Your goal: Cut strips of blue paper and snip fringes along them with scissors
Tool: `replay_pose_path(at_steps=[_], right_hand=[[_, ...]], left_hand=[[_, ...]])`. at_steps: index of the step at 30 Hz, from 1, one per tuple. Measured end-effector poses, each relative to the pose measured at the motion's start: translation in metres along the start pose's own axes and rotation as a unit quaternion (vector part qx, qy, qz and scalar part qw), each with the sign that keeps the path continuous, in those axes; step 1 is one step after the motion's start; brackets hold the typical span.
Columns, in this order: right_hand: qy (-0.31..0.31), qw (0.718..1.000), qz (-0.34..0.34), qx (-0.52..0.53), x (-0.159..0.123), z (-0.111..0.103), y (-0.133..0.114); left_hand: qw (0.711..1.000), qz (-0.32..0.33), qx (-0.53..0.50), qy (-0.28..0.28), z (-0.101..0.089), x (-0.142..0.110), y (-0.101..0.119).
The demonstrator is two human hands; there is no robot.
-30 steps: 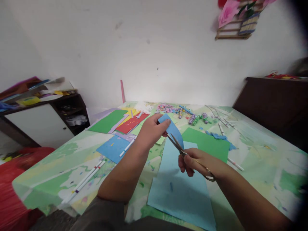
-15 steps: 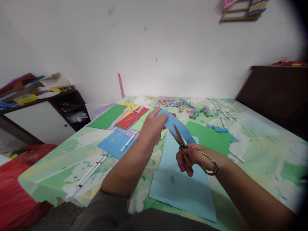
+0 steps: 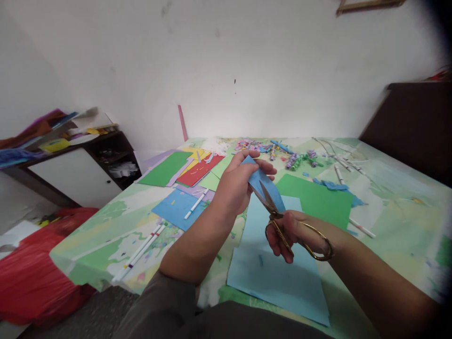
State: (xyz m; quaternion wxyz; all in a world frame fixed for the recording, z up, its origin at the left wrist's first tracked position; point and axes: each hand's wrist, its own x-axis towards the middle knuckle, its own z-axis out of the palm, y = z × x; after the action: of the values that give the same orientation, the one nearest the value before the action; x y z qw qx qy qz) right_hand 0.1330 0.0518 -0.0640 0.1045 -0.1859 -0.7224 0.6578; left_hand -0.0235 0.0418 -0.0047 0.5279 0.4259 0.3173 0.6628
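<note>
The left grip (image 3: 235, 183) has fanned its fingers behind the blue strip (image 3: 266, 181), frame centre, while pinching it. The right grip (image 3: 296, 228) holds the scissors (image 3: 271, 205), 2 blades parted. Strip flex may skew the cut or expose fingers.

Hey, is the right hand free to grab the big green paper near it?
Probably not: the right hand is holding scissors, though the green paper close by lies mostly uncovered.
</note>
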Motion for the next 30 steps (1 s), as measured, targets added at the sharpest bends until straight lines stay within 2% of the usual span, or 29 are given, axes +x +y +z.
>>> replay_pose_path(at_steps=[7,14,20,23,27,30], right_hand=[[-0.032,0.996,0.0,0.087,-0.001,-0.001,0.005],[-0.057,0.977,-0.017,0.207,0.0,-0.002,0.001],[-0.096,0.96,-0.046,0.26,0.0,0.001,-0.005],[-0.107,0.954,-0.066,0.274,0.0,0.002,-0.006],[-0.128,0.939,-0.097,0.304,0.002,0.005,-0.002],[-0.164,0.909,-0.171,0.343,0.006,0.008,0.008]], left_hand=[[0.999,-0.006,-0.003,-0.047,-0.002,-0.002,0.001],[0.995,-0.061,0.002,-0.083,0.0,-0.002,-0.001],[0.99,-0.035,0.039,-0.127,-0.002,-0.004,-0.004],[0.987,-0.039,0.041,-0.15,-0.003,-0.004,-0.005],[0.988,-0.036,0.045,-0.14,-0.001,-0.004,-0.007],[0.99,-0.028,0.043,-0.131,0.0,-0.005,-0.009]])
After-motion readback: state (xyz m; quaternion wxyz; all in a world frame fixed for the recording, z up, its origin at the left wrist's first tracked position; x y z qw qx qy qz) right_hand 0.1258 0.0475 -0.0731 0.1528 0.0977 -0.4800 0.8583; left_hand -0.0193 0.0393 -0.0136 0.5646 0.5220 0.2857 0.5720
